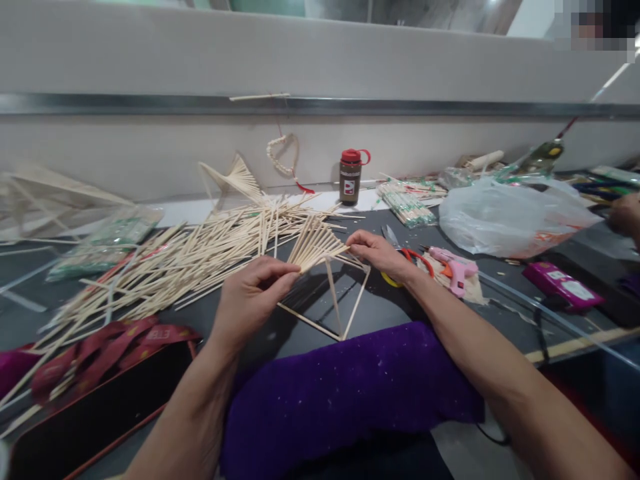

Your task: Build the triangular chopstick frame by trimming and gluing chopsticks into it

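A twisted fan of thin wooden sticks [316, 245] joined to an open stick frame [356, 303] stands in front of me on the dark table. My left hand [255, 297] pinches the fan's left side between thumb and fingers. On the other side, my right hand [377, 252] has its fingertips closed at the right end of a stick on the same structure. Scissors [417, 259] with red and yellow handles lie just beyond my right wrist. A pink glue gun [456, 268] rests right of them.
Loose wooden sticks [215, 257] are heaped at left. Behind stand another stick fan [235, 177] and a brown bottle [349, 180] with a red lid. A plastic bag [510, 217] and a magenta pack [563, 285] lie right. Purple cloth [350, 393] covers the near edge. Another person's hand [626, 217] shows far right.
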`<state>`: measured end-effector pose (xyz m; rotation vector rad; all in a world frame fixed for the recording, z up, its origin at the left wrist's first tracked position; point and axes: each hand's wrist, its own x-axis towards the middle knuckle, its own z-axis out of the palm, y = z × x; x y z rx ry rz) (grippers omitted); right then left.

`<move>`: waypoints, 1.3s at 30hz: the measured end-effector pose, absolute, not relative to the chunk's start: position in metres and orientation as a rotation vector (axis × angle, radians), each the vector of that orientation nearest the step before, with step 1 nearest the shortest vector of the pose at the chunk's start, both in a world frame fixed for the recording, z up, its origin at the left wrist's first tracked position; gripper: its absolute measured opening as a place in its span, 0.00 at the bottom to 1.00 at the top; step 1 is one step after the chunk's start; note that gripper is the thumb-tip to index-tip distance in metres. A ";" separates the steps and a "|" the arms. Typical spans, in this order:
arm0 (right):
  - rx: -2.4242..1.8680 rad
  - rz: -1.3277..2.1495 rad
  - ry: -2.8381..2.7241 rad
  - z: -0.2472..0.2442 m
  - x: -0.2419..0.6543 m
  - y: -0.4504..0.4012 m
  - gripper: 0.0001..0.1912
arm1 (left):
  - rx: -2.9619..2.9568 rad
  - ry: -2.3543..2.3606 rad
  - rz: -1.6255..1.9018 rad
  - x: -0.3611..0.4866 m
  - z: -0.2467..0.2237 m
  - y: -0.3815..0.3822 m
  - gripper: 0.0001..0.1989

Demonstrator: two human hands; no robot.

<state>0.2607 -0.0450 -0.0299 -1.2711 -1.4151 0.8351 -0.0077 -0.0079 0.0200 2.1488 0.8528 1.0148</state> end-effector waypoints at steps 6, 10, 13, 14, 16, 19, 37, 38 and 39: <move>-1.283 0.833 -1.422 -0.035 0.263 -0.046 0.08 | 1.943 0.868 0.912 -0.010 0.024 -0.010 0.09; -1.307 0.825 -1.426 -0.034 0.262 -0.046 0.08 | 1.996 0.834 0.939 -0.011 0.022 -0.009 0.08; -1.316 0.825 -1.415 -0.033 0.262 -0.047 0.08 | 2.065 0.799 0.965 -0.011 0.020 -0.008 0.07; -1.314 0.826 -1.414 -0.033 0.262 -0.047 0.08 | 2.081 0.792 0.973 -0.011 0.020 -0.008 0.06; -1.313 0.828 -1.421 -0.034 0.263 -0.046 0.08 | 2.101 0.791 0.986 -0.011 0.019 -0.007 0.06; -1.313 0.820 -1.440 -0.035 0.265 -0.046 0.08 | 2.128 0.785 1.017 -0.010 0.018 -0.008 0.05; -1.241 0.870 -1.446 -0.036 0.269 -0.042 0.07 | 2.623 0.704 1.262 -0.009 0.016 -0.011 0.05; -1.240 0.872 -1.444 -0.036 0.269 -0.042 0.07 | 2.623 0.714 1.263 -0.009 0.016 -0.012 0.05; -1.240 0.872 -1.439 -0.036 0.269 -0.042 0.07 | 2.625 0.723 1.263 -0.008 0.016 -0.012 0.05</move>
